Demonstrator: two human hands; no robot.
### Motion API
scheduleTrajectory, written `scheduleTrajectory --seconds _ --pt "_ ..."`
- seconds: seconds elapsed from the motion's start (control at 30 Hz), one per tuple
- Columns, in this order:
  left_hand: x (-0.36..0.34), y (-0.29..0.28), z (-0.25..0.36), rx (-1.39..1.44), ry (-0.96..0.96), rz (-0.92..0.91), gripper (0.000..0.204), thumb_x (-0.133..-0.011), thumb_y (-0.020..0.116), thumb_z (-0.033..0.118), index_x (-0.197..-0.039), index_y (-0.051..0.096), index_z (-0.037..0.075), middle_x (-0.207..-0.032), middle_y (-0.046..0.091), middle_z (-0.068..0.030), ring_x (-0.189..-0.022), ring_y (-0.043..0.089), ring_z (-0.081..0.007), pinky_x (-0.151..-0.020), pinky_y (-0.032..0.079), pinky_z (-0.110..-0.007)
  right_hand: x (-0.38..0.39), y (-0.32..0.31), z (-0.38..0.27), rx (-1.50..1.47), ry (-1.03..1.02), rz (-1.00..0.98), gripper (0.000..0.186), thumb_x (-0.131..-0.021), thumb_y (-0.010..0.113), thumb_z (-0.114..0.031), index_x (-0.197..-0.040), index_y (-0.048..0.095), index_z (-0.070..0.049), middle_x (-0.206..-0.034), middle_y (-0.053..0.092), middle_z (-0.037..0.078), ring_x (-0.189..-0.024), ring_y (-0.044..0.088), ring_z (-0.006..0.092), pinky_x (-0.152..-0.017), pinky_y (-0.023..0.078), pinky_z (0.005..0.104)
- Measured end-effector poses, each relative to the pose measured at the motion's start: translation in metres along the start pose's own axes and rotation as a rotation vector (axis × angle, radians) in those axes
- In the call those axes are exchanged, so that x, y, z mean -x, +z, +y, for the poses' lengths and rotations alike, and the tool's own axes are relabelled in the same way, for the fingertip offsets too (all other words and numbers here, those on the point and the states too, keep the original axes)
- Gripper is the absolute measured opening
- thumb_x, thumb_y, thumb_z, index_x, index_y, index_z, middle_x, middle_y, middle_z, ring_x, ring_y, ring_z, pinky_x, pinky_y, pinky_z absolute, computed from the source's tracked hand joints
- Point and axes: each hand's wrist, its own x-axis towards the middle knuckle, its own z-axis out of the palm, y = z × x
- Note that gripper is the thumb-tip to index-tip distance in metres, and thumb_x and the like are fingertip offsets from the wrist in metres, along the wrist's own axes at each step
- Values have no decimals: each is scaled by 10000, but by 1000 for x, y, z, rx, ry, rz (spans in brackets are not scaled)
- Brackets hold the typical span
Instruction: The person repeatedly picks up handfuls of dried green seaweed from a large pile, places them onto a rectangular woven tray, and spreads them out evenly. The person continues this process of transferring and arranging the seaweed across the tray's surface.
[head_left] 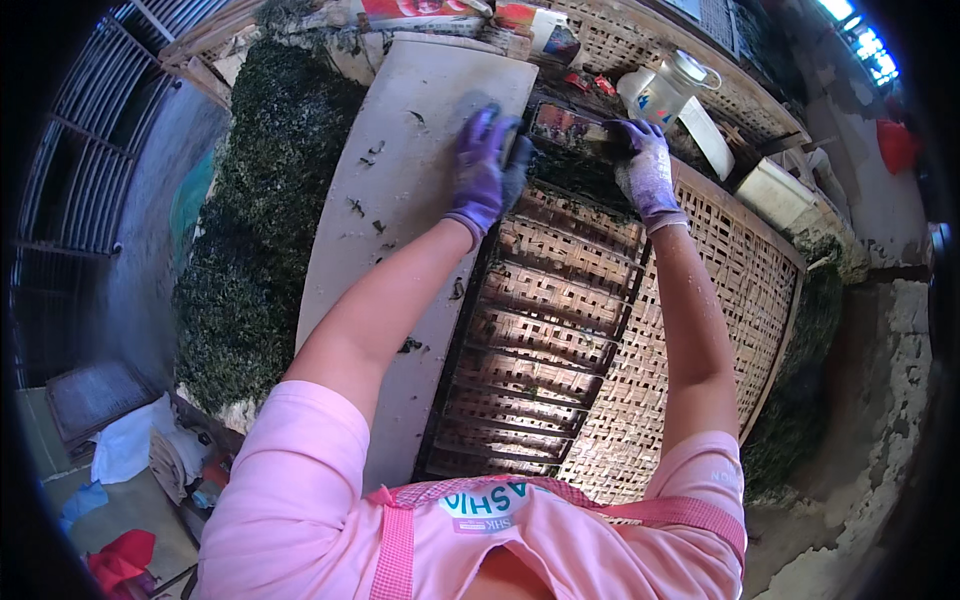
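My left hand [482,170], in a purple glove, lies over the right edge of a pale board [400,140], its fingers stretched out and slightly apart. Dark green leaf scraps are scattered on this board. To its right is a dark slatted frame [540,310] with several narrow slots, lying on a woven bamboo mat [720,270]. My right hand [645,170], gloved in purple with a whitish wet back, is at the frame's far end. Its fingers bend inward over dark green leafy matter [575,170] in the far slot; the fingertips are partly hidden.
A large heap of dark green leafy matter [265,230] lies left of the board. A clear plastic jug [665,90] with a pale lid stands beyond my right hand, near a white box [780,195]. Cloths [135,440] lie at lower left; a metal grille [95,140] stands at far left.
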Motion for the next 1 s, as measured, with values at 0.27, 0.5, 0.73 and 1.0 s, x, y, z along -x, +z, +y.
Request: scheduleTrajectory --seconds 0.27,0.5,0.73,1.0 --pt "-1 -5 -1 186 -126 23 399 -790 613 69 -1183 588 132 -1335 494 -125 -1188 500 -313 -1067 351 -400 44 0 -10 -93 0 -29 341 -746 735 -198 -1065 662 -102 -1030 642 133 -980 573 363 -884 467 420" --pt "-7 9 -5 24 68 16 186 -840 661 75 -1025 671 60 -1055 665 -107 -997 619 -262 -927 472 -347 50 31 -3 -161 12 -19 394 -731 723 -192 -1097 649 -69 -1032 643 157 -1006 572 372 -916 457 426" --pt "65 -123 34 89 -8 -296 362 -846 682 177 -1162 614 14 -1147 636 -162 -1087 584 -330 -981 427 -409 52 35 8 -297 54 -27 300 -735 703 -179 -1011 666 -68 -978 662 183 -938 612 392 -846 497 436" --pt "300 -302 58 -527 -272 -475 535 -878 576 374 -1340 478 124 -1464 354 -188 -1374 288 -397 -1121 194 -559 51 -6 -69 392 295 -289 493 -872 564 -459 -1251 597 -146 -1205 624 132 -1123 566 345 -944 443 468"
